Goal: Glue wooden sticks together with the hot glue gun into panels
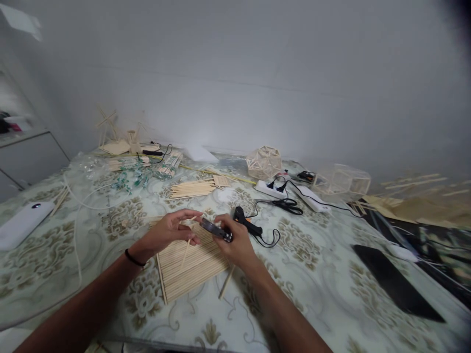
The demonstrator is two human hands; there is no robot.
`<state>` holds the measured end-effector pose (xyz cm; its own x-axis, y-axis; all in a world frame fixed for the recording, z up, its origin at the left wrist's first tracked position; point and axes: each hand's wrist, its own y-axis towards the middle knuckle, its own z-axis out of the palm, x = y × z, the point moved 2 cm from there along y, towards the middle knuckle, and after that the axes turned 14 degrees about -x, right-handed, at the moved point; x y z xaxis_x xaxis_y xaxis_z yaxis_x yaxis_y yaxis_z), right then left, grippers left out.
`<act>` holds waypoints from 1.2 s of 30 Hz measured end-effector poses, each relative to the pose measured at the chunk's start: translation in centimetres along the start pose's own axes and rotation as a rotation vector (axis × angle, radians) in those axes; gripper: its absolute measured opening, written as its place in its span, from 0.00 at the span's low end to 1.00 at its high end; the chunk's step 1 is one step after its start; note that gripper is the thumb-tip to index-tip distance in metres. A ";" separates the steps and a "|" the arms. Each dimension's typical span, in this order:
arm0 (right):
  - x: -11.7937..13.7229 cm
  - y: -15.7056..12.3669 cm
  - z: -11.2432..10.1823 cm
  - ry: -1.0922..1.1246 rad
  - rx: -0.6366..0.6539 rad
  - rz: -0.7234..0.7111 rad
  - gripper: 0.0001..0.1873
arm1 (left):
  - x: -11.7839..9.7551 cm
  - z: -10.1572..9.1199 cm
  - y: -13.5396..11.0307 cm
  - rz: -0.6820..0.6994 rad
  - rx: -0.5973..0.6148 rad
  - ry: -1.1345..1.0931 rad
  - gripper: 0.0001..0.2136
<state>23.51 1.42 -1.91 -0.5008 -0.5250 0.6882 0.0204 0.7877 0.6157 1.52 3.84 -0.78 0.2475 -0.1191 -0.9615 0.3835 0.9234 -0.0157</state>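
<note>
Over a flat panel of wooden sticks laid side by side (198, 272), my left hand (174, 228) pinches a thin wooden stick (186, 252), which slants down across the panel. My right hand (235, 242) is closed around a short dark metal hand tool (213, 228), its kind unclear; its front end points at the left fingertips. Whether the tool touches the stick is hard to tell. Another loose stick (226, 283) sticks out below my right wrist. Just beyond my right hand lies a black hot glue gun (250, 225) with its cable.
Behind the panel lies a pile of sticks (193, 189). Scissors (289, 206), a power strip (271, 189) and a stick-built polyhedron (264, 163) stand farther back. A black phone-like slab (397, 282) is at right, a white power bank-like block (24, 224) at left. Cables cross the patterned tablecloth.
</note>
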 end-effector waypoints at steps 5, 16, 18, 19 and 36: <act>-0.7 -0.3 0.5 0.039 0.018 -0.157 0.26 | 0.6 0.2 -0.1 -0.074 0.108 0.092 0.17; 0.1 -0.2 1.2 0.160 -0.033 0.322 0.14 | 0.6 0.2 0.3 0.019 -0.113 0.207 0.33; 0.0 -0.4 1.6 0.239 0.049 0.530 0.18 | 0.8 0.3 0.3 0.050 -0.163 0.289 0.34; 0.0 -0.5 1.8 0.269 0.095 0.590 0.19 | 1.0 0.4 0.3 0.074 -0.176 0.342 0.34; 1.0 -0.9 2.9 0.330 0.171 0.678 0.18 | 2.4 1.3 -0.4 0.167 -0.151 0.517 0.38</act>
<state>20.51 1.09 -2.87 -0.1418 0.0421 0.9890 0.0834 0.9961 -0.0304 3.12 2.75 -2.71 -0.1886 0.1918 -0.9632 0.2354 0.9610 0.1452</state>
